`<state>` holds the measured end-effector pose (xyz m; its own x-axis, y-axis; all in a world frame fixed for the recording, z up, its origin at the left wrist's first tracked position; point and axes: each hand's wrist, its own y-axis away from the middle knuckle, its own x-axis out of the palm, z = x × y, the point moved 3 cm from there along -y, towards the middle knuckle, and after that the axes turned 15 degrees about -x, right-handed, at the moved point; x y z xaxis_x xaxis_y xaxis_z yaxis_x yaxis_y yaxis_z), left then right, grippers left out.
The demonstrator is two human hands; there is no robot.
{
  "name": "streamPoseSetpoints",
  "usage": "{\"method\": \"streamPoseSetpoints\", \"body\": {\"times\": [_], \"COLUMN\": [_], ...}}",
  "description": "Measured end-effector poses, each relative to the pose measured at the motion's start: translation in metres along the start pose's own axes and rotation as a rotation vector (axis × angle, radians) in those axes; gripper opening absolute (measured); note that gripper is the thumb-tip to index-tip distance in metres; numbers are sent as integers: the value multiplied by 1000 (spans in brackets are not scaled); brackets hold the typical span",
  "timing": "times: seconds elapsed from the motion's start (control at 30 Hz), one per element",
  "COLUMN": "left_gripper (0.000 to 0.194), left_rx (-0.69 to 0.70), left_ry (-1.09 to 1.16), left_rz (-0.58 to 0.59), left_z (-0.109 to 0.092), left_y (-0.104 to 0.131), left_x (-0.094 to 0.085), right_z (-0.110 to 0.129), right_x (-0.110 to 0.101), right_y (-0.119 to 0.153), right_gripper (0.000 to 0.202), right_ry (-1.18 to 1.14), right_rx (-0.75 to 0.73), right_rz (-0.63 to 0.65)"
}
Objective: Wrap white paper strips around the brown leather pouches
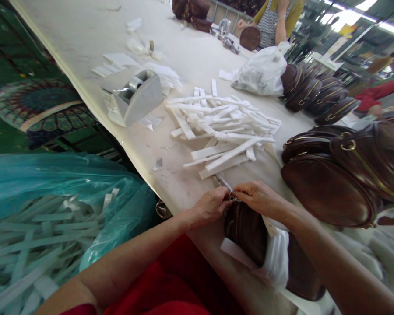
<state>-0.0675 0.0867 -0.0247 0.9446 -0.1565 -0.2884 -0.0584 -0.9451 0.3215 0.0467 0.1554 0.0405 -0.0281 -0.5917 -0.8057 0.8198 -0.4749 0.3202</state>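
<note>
A dark brown leather bag (249, 232) lies at the table's front edge, with white plastic wrap (277, 258) around its middle. Both my hands meet at its upper end, over a small metal ring or clasp (233, 198). My left hand (213, 204) is closed in a pinch there; the small part between its fingers is too hidden to name. From the right, my right hand (261, 197) has its fingers bent onto the same metal piece. Just beyond the hands, a pile of white foam strips (226, 127) covers the table.
A grey tape dispenser (134, 98) stands left of the strips. More brown bags (344, 170) line the right side. A teal plastic bag (118, 188) of white strips is at lower left, below a patterned round seat (39, 107). Other people work at the far side.
</note>
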Motion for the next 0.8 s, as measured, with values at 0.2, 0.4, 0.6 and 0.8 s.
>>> {"method": "streamPoseSetpoints", "body": {"times": [0.2,0.4,0.6,0.8], "left_gripper": [9,8,6,13], "left_rx": [35,145,85,-80], "left_ry": [5,19,281,613], "left_rz": [-173,-130,-103,-67], "left_z": [7,13,10,8], "left_y": [-1,-2,1,5], "left_x": [3,7,2,-10], "right_z": [-3,-4,-3,2], "right_x": [1,2,1,-1], "right_y": [-1,-2,-2,-3], "right_gripper": [32,34,34,25], "right_ry": [-9,-8,-10,30], "right_rx": [-9,-22,-14,22], "right_rz": [-6,-7,-8,40]}}
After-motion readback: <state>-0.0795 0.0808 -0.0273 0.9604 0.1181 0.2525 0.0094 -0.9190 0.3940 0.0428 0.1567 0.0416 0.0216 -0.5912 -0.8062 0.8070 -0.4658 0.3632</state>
